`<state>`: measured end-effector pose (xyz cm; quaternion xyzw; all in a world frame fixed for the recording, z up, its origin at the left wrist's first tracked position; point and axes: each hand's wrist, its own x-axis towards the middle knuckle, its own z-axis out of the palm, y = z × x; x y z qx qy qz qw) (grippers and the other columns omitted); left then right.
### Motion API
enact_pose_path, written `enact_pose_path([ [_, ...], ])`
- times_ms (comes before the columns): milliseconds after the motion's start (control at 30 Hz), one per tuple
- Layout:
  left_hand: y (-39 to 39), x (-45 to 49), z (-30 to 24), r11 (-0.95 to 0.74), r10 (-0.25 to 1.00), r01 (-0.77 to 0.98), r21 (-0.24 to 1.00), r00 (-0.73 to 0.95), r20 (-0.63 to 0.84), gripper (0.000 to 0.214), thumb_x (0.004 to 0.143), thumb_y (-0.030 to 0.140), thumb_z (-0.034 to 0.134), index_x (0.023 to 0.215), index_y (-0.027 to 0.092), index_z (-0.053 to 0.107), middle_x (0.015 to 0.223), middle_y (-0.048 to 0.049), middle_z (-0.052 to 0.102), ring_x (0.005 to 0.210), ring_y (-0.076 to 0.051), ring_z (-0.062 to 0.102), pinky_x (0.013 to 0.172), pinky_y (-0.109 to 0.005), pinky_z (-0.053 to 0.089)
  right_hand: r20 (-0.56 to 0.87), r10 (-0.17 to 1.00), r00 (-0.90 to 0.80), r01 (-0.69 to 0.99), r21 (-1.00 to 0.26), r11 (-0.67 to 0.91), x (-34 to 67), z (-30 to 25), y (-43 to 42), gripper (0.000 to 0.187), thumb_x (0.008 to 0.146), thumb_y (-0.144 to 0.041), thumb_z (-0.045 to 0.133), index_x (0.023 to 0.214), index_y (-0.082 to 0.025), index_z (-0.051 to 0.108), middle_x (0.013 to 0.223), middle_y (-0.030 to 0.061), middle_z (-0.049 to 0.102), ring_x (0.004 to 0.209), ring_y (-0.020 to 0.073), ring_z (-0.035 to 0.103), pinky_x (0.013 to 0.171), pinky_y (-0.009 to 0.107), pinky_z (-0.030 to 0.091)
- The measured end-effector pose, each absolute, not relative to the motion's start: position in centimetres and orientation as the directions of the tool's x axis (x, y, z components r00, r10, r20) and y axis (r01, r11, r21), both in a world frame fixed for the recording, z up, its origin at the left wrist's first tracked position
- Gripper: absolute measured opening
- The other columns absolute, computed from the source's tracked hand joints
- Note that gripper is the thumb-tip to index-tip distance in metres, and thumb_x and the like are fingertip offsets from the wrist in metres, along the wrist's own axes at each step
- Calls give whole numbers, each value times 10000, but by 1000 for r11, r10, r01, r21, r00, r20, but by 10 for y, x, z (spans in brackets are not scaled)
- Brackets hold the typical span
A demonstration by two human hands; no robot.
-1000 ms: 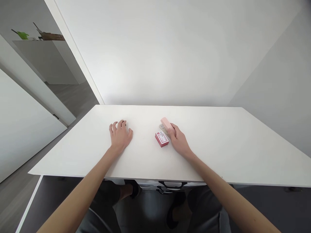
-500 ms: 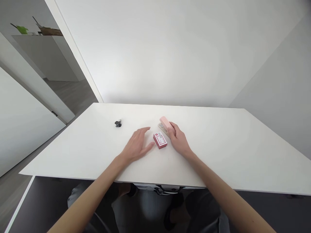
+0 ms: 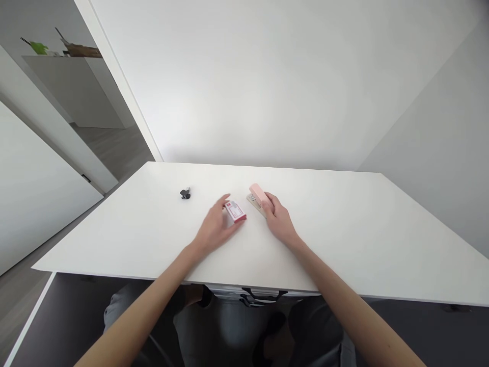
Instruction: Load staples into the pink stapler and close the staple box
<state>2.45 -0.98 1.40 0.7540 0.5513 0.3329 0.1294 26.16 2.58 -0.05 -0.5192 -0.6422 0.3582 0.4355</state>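
Observation:
Between the thumb and fingers of my left hand (image 3: 214, 224) is a small red-and-white box (image 3: 236, 211), its printed white face up and its red side toward me. The print is too small to read. My right hand (image 3: 280, 219) grips a pink stapler (image 3: 260, 194) by its rear part. The stapler's pink top arm stands raised at an angle over its pale base, front end pointing away and to the left. A narrow gap separates the box from the stapler.
A small black clip-like object (image 3: 185, 193) lies on the white table (image 3: 344, 234), left of my hands. Behind the table's far edge rises a white wall (image 3: 267, 81). At the far left, an opening shows a grey cabinet (image 3: 72, 92) with things on top.
My left hand has closed around the box and shifted it left and slightly away, apart from the stapler. The right hand keeps its hold on the stapler almost in place.

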Motion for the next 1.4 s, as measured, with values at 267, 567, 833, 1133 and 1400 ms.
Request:
enact_pose_path([
  [267,-25,-79,30,-130,896,809,573,-151,417,912,856,603,717,1585,211,333,1472,-166,580,1309,-323,608,1133,-490,480,169,982,-86,350,-917,189,263,-1,24,600,1050,-609,418,1528,-260,517,1493,105,644,1270,319,641,1007,466,538],
  [567,-20,-120,42,161,905,747,645,-372,207,1075,736,652,781,1603,222,313,1332,-156,660,1221,-347,675,1065,-520,537,173,981,-93,365,-910,195,262,4,21,593,1054,-615,402,1508,-255,532,1462,109,662,1221,315,653,997,468,536],
  [833,-32,-119,48,214,862,645,733,-477,168,1077,722,646,833,1607,239,373,1503,-179,577,1318,-340,634,1126,-521,515,163,982,-96,375,-908,188,263,3,20,578,1061,-607,400,1514,-271,526,1459,101,663,1210,311,654,999,470,532],
  [1133,-54,-121,60,307,857,666,680,-504,106,1081,717,648,842,1618,286,368,1494,-111,595,1399,-348,553,1170,-550,467,155,983,-93,393,-902,179,263,5,19,591,1063,-618,391,1511,-260,531,1458,102,664,1218,307,652,1006,458,534],
  [1400,-62,-114,65,278,879,671,687,-467,101,1038,751,654,817,1604,264,374,1539,-112,591,1430,-351,540,1196,-509,441,131,988,-86,399,-904,155,263,4,17,638,1056,-645,403,1537,-240,512,1495,119,639,1293,317,622,1070,471,505],
])
